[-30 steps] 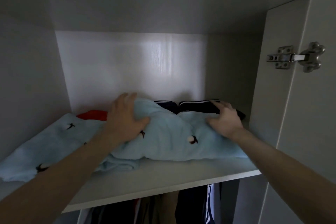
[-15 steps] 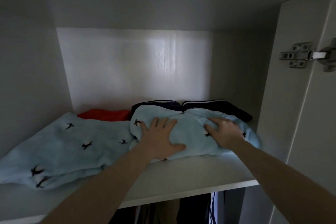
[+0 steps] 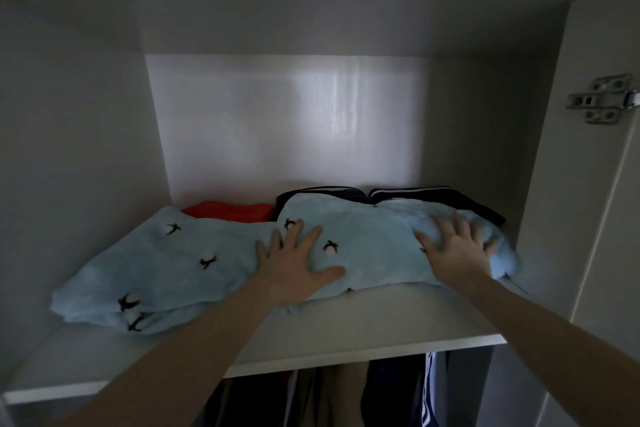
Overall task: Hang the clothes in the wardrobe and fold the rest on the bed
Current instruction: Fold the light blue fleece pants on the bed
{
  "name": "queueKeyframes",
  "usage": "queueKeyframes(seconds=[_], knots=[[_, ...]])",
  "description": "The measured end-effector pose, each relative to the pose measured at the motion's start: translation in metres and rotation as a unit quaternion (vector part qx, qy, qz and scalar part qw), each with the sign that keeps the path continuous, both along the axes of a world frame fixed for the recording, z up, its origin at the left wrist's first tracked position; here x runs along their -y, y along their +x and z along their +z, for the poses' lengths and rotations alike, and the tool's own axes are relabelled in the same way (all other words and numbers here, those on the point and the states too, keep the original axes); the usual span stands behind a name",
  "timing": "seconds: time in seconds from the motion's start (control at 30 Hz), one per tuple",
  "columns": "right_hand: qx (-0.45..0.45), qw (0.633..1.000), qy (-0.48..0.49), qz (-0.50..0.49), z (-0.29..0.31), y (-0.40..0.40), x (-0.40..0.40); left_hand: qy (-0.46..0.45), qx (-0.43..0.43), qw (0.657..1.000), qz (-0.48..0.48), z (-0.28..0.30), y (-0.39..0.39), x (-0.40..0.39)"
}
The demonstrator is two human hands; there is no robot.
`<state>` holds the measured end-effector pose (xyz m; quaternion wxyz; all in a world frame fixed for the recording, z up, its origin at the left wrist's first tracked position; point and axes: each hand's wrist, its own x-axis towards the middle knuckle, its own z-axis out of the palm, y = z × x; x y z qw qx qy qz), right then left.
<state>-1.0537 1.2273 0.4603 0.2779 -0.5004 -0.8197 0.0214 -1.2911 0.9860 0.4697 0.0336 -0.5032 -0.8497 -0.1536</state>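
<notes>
Garments (image 3: 391, 395) are seen hung beneath the shelf (image 3: 363, 329). On it, a soft, light blue fleece (image 3: 214, 263) is pressed flat by the left hand (image 3: 298, 267) and right hand (image 3: 453, 250), fingers spread; folded edges are judged the best hold.

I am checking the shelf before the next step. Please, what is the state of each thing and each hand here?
Light blue garment: lying bunched on the shelf.
Left hand: flat, pressing the garment.
Right hand: fingers spread on the garment.
Red cloth: folded, behind.
Dark clothes: folded, at the back.
Hanging clothes: below.
</notes>
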Motion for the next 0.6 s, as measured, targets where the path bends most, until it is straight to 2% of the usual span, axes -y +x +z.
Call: queueKeyframes(seconds=[0.1, 0.17, 0.27, 0.4, 0.53, 0.6], knots=[[-0.081, 0.995, -0.059, 0.003, -0.007, 0.011, -0.001, -0.003, 0.018, 1.0, -0.011, -0.012, -0.009, 0.005], [-0.095, 0.99, -0.103, 0.015, 0.0, 0.014, -0.006, 0.002, 0.026, 1.0, -0.011, -0.013, -0.009, 0.003], [-0.078, 0.988, -0.133, 0.03, 0.001, 0.017, -0.001, 0.004, 0.025, 1.0, -0.016, -0.014, -0.007, 0.006], [-0.08, 0.993, -0.083, 0.006, -0.026, 0.027, 0.024, 0.002, 0.018, 1.0, -0.017, -0.018, -0.004, 0.014], [-0.043, 0.997, -0.063, -0.031, -0.044, 0.036, 0.054, -0.013, -0.008, 1.0, -0.025, -0.024, 0.005, 0.025], [0.001, 0.995, -0.096, -0.036, -0.044, 0.046, 0.063, -0.018, -0.016, 0.999, -0.039, -0.028, 0.007, 0.036]])
